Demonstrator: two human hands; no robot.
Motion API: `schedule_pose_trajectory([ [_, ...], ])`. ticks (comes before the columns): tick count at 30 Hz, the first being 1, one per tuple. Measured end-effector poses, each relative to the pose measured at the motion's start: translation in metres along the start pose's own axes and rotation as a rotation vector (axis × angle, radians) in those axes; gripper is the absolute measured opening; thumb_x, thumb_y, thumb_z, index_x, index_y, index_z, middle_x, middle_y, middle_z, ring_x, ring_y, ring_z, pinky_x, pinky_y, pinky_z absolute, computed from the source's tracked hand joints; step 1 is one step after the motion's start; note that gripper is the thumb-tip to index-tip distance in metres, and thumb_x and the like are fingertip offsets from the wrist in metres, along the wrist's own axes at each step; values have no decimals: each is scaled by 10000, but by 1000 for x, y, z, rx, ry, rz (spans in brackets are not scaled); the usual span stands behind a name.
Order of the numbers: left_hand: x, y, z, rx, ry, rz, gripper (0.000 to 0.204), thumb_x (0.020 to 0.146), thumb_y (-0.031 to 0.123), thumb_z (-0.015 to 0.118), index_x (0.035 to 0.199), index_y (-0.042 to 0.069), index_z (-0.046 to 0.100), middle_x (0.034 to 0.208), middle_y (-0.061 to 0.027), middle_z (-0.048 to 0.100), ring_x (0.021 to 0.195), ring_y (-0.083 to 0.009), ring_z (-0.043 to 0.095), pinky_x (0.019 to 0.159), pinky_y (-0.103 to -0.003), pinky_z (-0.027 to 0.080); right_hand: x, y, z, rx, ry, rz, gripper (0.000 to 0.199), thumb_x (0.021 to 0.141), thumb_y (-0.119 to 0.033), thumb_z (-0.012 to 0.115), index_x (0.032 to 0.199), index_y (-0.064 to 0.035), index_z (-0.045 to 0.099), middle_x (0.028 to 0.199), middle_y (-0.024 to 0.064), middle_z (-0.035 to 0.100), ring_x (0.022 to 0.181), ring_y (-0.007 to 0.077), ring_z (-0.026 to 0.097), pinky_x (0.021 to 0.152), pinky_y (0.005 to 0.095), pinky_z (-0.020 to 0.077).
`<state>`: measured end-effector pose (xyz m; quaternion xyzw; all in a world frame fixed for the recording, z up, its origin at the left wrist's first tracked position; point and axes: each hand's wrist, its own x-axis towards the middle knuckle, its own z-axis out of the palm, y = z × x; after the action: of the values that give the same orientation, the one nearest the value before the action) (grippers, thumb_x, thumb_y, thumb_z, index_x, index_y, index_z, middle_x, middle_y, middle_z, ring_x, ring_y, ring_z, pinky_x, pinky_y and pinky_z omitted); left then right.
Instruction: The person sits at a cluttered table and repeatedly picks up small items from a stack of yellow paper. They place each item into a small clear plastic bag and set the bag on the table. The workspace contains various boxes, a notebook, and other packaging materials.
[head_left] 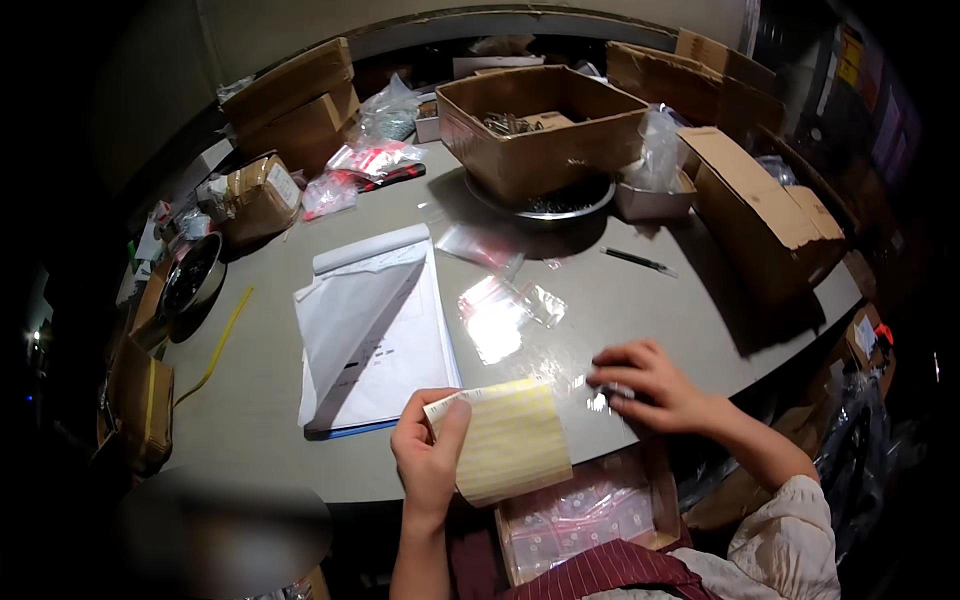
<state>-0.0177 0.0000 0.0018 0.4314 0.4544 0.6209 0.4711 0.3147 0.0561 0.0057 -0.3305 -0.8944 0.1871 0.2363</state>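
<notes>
My left hand (430,450) grips a pale yellow sheet of small labels (515,440) by its left edge, thumb on top. The sheet has a white strip along its upper edge and slants over the table's front edge. Close to its right side, my right hand (650,388) is low over the table with curled fingers. Something small, dark and shiny shows at those fingertips; its kind is unclear. Beyond the sheet are clear zip bags (495,318) with glare on them. A clipboard with papers (400,340) lies beside my left hand, its top page folded over.
A large open cardboard box (550,150) rests on a metal bowl (590,200) at the back. More boxes (750,200) stand right and left. A black pen (640,262) lies to the right, a yellow strap (220,345) to the left. Below the edge sits a box of bagged pieces (580,520).
</notes>
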Motion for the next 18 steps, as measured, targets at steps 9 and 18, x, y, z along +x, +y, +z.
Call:
schedule_pose_trajectory([
  [9, -12, -4, 13, 176, -108, 129, 161, 1010, 96, 717, 1115, -20, 675, 960, -45, 723, 859, -82, 647, 778, -237, 521, -28, -50, -10, 602, -21, -68, 244, 988, -127, 740, 1202, -12, 719, 1152, 126, 725, 1101, 244, 674, 959, 373, 542],
  [18, -17, -5, 21, 464, -116, 436, 105, 917, 23, 790, 1010, -17, 764, 864, -136, 766, 741, -195, 729, 678, -298, 554, 31, -53, -13, 441, -42, 167, 246, 972, -190, 752, 1130, -24, 665, 967, 137, 680, 866, 251, 701, 738, 361, 572],
])
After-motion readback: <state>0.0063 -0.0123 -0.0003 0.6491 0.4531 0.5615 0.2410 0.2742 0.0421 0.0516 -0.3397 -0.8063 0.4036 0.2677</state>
